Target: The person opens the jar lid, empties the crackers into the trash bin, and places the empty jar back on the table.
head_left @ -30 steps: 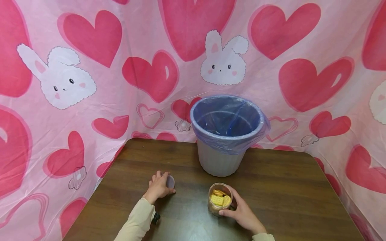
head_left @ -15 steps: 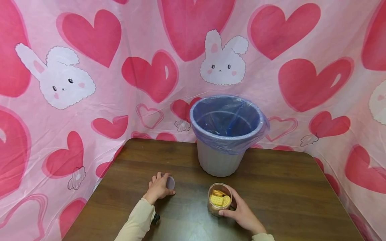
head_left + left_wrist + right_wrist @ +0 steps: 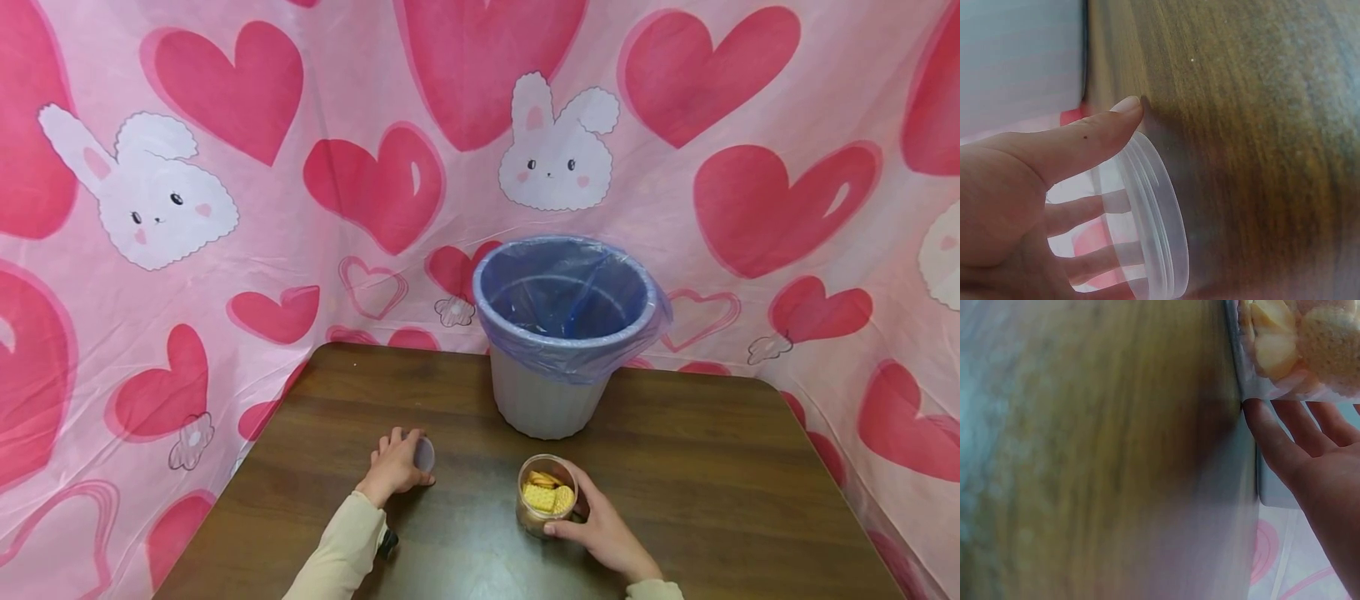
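Observation:
My left hand (image 3: 392, 467) is on the left side of the table, its thumb and fingers around a translucent round plastic lid (image 3: 425, 455). Seen from the left wrist, the lid (image 3: 1175, 237) has ridges along its side and lies close against the wood; the fingers show through it. To the right, a clear jar (image 3: 532, 523) stands upright without a cover, holding yellow crackers (image 3: 540, 498) and other biscuits. My right hand (image 3: 603, 527) holds this jar from its right side, thumb in front and fingers behind. Biscuits (image 3: 1272, 350) press against the jar wall in the right wrist view.
A pale bin (image 3: 547, 408) lined with a blue plastic bag (image 3: 585, 358) stands behind the jar on the brown wooden table (image 3: 712, 483). Pink cloth (image 3: 465, 192) with hearts and rabbits hangs around the table's back and sides.

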Demonstrator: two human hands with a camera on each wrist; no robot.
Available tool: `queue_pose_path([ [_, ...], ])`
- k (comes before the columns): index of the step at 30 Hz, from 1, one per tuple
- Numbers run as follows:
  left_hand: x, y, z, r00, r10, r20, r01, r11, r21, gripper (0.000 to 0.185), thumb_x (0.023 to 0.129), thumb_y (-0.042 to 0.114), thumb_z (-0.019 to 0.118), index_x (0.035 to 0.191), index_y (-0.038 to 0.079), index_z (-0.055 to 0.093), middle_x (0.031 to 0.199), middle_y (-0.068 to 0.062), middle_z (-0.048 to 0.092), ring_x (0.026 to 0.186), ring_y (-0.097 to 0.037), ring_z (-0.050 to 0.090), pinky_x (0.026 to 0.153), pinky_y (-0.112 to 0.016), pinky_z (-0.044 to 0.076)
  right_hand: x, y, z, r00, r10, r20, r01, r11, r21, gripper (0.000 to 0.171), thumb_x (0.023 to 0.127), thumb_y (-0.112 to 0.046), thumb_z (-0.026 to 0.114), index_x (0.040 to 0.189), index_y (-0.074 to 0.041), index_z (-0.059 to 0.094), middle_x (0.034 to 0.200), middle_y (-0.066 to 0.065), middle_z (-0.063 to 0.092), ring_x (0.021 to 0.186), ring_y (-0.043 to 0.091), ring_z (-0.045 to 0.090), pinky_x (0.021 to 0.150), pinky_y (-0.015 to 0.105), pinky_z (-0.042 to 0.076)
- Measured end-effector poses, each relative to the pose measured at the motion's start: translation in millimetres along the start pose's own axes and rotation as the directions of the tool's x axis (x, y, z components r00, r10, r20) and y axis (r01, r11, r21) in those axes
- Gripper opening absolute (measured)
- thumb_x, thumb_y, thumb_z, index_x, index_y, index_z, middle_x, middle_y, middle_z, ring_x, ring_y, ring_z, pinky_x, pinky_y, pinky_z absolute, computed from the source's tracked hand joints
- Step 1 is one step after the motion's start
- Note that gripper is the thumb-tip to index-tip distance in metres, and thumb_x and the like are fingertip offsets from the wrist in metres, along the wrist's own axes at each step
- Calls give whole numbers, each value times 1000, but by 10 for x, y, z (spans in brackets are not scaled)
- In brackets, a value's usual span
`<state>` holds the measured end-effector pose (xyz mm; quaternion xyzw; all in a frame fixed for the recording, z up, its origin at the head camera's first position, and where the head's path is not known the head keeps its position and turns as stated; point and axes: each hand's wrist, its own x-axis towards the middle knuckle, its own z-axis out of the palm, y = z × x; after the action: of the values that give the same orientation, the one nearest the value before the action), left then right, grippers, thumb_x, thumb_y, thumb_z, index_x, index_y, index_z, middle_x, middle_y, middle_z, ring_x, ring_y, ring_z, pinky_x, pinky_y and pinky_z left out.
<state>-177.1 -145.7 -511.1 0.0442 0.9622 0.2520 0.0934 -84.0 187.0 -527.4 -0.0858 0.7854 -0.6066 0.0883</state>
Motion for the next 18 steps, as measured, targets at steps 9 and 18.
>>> queue_pose_path([
  [9, 1, 3, -1, 1000, 0, 11, 0, 1000, 5, 84, 64, 24, 89, 136, 10, 49, 134, -23, 40, 111, -40, 39, 88, -56, 35, -1, -14, -2, 1000, 15, 0, -15, 1000, 3, 87, 74, -20, 83, 148, -18, 35, 147, 7, 43, 126, 11, 47, 97, 13, 41],
  [18, 1, -12, 27, 1000, -7, 10, 7, 1000, -8, 86, 64, 23, 89, 138, 9, 47, 136, -23, 39, 114, -41, 38, 89, -57, 34, -6, -14, -5, 1000, -3, 16, 3, 1000, -4, 87, 76, -21, 81, 148, -16, 33, 147, 10, 43, 125, 11, 48, 96, 14, 41],
])
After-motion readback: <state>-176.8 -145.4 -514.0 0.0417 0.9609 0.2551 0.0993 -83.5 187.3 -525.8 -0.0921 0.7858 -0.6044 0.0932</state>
